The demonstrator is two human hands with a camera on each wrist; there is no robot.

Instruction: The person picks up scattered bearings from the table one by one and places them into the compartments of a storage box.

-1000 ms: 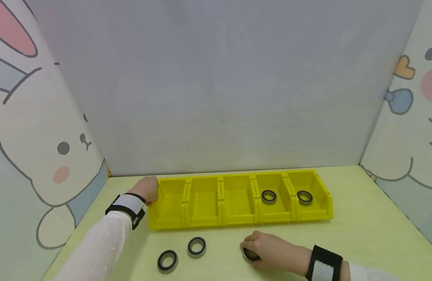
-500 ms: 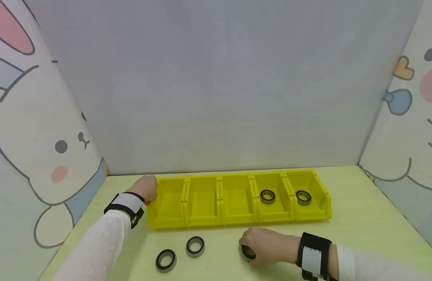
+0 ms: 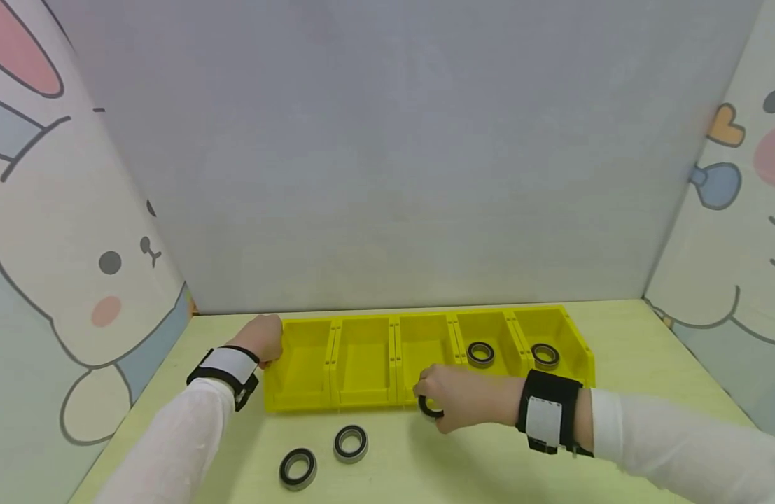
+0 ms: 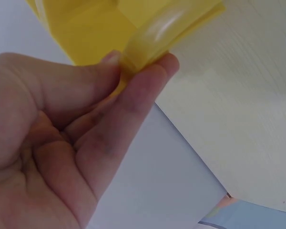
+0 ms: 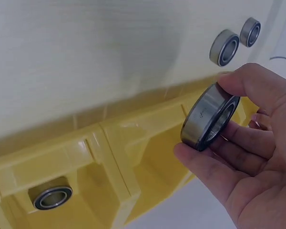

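Observation:
A row of yellow bins [image 3: 362, 364] stands across the table. My left hand [image 3: 261, 339] grips the rim of the leftmost bin [image 4: 167, 28] between thumb and fingers. My right hand [image 3: 447, 399] pinches a steel bearing [image 3: 429, 408] [image 5: 209, 116] and holds it in the air over the front edge of the middle bin [image 5: 152, 152]. The two rightmost bins each hold one bearing [image 3: 480, 353] [image 3: 545, 355] [image 5: 51, 197]. Two more bearings [image 3: 351, 442] [image 3: 298, 468] [image 5: 224, 47] [image 5: 250, 31] lie on the table in front of the bins.
The table top [image 3: 645, 392] is pale yellow-green. A grey back wall and cartoon-printed side panels [image 3: 78, 266] close it in on three sides. The three left bins hold nothing.
My right hand has lifted the bearing off the table and carried it up and left to the middle bin's front. The left hand has stayed on the bin rim.

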